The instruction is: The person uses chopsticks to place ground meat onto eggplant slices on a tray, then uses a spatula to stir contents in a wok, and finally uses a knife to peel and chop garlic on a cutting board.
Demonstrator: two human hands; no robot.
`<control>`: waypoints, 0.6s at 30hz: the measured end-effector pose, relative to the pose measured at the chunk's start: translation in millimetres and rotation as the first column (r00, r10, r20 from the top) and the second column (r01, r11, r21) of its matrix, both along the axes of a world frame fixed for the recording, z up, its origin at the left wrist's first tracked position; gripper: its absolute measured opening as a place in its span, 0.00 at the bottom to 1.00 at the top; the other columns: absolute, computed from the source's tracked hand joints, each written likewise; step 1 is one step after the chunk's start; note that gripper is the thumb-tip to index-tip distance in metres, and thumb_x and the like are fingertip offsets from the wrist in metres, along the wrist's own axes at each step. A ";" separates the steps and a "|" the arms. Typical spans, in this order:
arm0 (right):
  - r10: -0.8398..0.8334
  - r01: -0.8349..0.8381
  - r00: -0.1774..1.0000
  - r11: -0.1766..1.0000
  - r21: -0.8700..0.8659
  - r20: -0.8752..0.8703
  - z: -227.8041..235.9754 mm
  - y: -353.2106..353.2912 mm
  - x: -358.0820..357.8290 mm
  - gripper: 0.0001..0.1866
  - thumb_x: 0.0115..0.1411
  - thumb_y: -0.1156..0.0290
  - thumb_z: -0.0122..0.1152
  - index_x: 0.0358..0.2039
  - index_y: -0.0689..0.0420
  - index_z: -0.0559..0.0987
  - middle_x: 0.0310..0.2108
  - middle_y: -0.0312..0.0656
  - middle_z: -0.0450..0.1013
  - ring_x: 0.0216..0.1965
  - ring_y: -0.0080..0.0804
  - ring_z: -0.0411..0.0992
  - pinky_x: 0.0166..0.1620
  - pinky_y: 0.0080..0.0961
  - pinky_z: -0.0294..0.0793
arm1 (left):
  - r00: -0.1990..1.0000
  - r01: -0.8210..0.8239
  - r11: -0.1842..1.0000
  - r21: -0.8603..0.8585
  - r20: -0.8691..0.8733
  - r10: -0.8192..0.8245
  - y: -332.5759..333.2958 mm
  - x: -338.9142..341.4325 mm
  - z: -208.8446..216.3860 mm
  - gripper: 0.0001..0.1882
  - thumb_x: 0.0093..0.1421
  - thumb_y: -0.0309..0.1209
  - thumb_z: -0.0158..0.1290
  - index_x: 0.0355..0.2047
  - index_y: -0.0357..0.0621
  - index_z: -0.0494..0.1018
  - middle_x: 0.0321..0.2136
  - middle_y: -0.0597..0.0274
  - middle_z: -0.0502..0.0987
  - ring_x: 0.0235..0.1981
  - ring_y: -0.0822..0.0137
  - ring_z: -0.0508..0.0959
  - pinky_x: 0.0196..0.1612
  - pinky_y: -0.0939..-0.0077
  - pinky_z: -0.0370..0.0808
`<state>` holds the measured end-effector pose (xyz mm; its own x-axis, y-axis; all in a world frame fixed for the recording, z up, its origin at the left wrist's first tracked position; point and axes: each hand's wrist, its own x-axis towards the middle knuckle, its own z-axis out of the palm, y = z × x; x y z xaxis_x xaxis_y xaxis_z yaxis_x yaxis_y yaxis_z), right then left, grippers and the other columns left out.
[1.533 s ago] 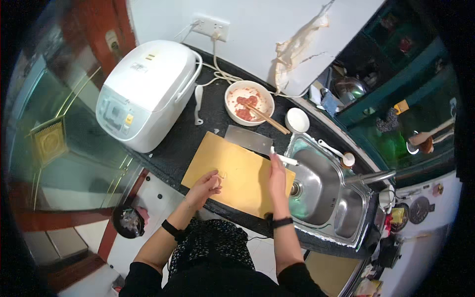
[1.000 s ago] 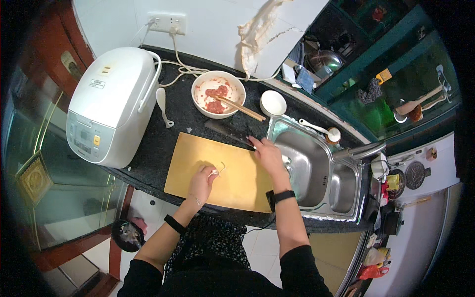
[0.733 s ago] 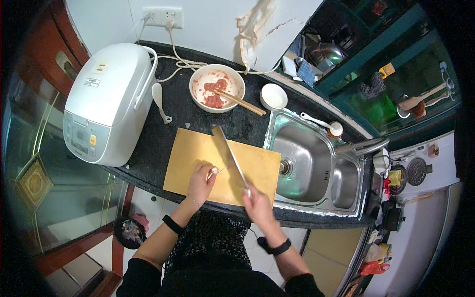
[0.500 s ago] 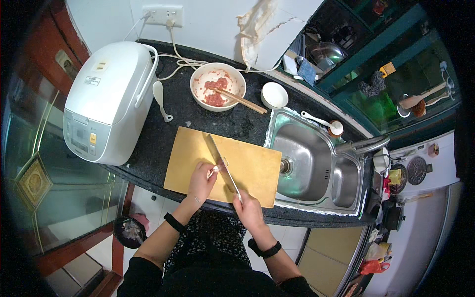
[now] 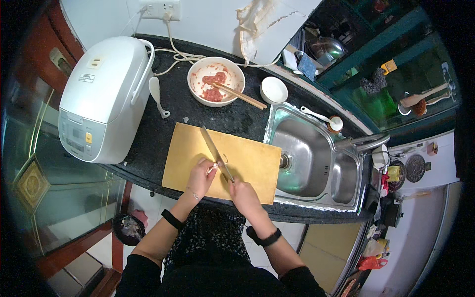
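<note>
A yellow cutting board (image 5: 255, 166) lies on the dark counter before me. My right hand (image 5: 243, 197) grips the handle of a kitchen knife (image 5: 212, 144), whose long blade slants away to the far left over the board. On the blade's left side, my left hand (image 5: 200, 179) pinches a small whitish piece of food (image 5: 214, 167) against the edge. Its exact kind is too small to make out. Just right of the blade shows a thin, pale curled sliver (image 5: 226, 158).
Beyond the board stands a white bowl (image 5: 239, 74) of minced meat, with chopsticks (image 5: 242, 96) resting in it. A small white bowl (image 5: 273, 91) is beside the steel sink (image 5: 302, 153). A rice cooker (image 5: 106, 99) and a white rice paddle (image 5: 156, 94) are at the left.
My right hand and the knife have shifted slightly away and to the left. The left hand keeps its pinch near the blade. The whole view has tilted a little.
</note>
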<state>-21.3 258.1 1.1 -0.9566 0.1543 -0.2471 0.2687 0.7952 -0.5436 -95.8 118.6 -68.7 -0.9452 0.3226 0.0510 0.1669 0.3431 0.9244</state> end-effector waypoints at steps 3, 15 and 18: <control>-0.037 0.037 0.999 0.999 -0.001 -0.014 -5.3 -6.8 -4.8 0.12 0.62 0.67 0.51 0.31 0.66 0.72 0.19 0.61 0.71 0.25 0.60 0.72 0.30 0.48 0.72 | 0.998 0.017 1.000 -0.018 -0.058 -0.018 -3.2 0.3 -2.8 0.06 0.53 0.21 0.55 0.33 0.37 0.72 0.28 0.52 0.72 0.28 0.52 0.75 0.32 0.67 0.72; -0.178 0.174 0.984 0.975 -0.136 -0.019 -24.1 10.7 2.0 0.18 0.62 0.62 0.52 0.34 0.69 0.75 0.23 0.62 0.72 0.29 0.59 0.74 0.33 0.43 0.72 | 0.943 0.289 0.951 -0.112 -0.138 -0.303 -4.6 -14.6 -4.8 0.10 0.55 0.19 0.50 0.39 0.37 0.67 0.36 0.49 0.70 0.40 0.50 0.72 0.44 0.65 0.70; -0.194 0.184 0.981 0.963 -0.196 -0.031 -23.1 9.5 2.9 0.19 0.61 0.62 0.52 0.36 0.70 0.74 0.24 0.62 0.72 0.29 0.59 0.74 0.34 0.44 0.73 | 0.932 0.300 0.941 -0.155 -0.164 -0.324 -1.8 -15.2 -2.3 0.11 0.55 0.19 0.50 0.40 0.38 0.66 0.37 0.49 0.70 0.41 0.50 0.72 0.44 0.65 0.71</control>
<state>-18.4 267.6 -22.0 -0.9264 0.2877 -0.2429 0.3729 0.6126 -0.6969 -111.0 116.8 -71.0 -0.7736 0.6144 0.1550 0.4479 0.3572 0.8196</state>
